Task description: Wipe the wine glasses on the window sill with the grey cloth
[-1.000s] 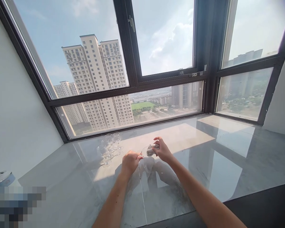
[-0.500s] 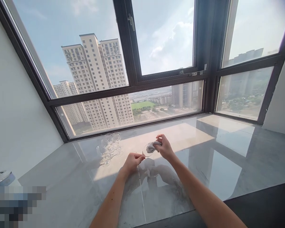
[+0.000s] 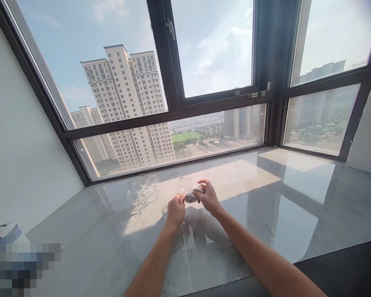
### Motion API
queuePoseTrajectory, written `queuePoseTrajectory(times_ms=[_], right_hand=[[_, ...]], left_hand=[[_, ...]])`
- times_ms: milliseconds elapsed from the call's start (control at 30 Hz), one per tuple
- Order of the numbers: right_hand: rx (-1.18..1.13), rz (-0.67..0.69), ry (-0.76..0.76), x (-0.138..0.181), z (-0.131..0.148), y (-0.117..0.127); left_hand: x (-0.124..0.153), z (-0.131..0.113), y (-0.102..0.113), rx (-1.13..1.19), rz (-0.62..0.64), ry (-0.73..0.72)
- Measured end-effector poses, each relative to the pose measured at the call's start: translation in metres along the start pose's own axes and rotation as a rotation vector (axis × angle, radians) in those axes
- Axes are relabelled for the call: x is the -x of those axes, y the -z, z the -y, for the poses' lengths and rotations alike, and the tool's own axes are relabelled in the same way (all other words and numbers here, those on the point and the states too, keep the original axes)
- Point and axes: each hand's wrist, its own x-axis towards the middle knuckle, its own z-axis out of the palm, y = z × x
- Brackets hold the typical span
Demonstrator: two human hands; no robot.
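Observation:
My left hand point(image 3: 175, 209) is closed round the stem of a clear wine glass point(image 3: 185, 181). Its bowl tilts up and away from me, and the foot shows to the left of my fingers. In my right hand point(image 3: 209, 197) is a bunched pale grey cloth point(image 3: 192, 195), pressed up close to the glass beside my left fingertips. The fingers partly hide where cloth and glass meet. Left of my hands, several clear stemmed glasses point(image 3: 140, 196) stand upright in a cluster on the glossy sill.
The grey marble-like sill point(image 3: 228, 264) has a thin seam and bright reflections. Dark window frames point(image 3: 170, 115) rise behind it, with a handle point(image 3: 170, 29) on the casement. A white container point(image 3: 6, 233) stands at the lower left, partly blurred out.
The glass has turned, so its bowl now points up and away. My left hand has shifted slightly, and my right hand with the cloth has moved left, closer to it.

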Motion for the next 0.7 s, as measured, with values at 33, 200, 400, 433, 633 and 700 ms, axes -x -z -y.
queuePoseTrajectory(times_ms=[33, 200, 400, 433, 633, 700], right_hand=[[-0.003, 0.010, 0.010, 0.001, 0.001, -0.001], [0.122, -0.084, 0.166, 0.004, 0.009, 0.002], [0.234, -0.214, 0.181, 0.002, 0.007, 0.007], [0.231, -0.157, 0.156, 0.002, 0.004, 0.006], [0.082, 0.115, -0.041, 0.002, -0.010, -0.005], [0.028, 0.184, -0.091, 0.002, -0.008, -0.003]], left_hand=[[0.000, 0.001, -0.001, -0.042, 0.001, 0.018], [-0.003, 0.002, -0.002, 0.293, 0.240, 0.171], [-0.005, 0.005, 0.002, 1.019, 0.125, 0.375], [-0.006, 0.006, 0.003, 1.040, 0.067, 0.382], [-0.007, 0.006, 0.008, 1.210, 0.072, 0.416], [-0.006, 0.004, 0.008, 1.261, 0.131, 0.420]])
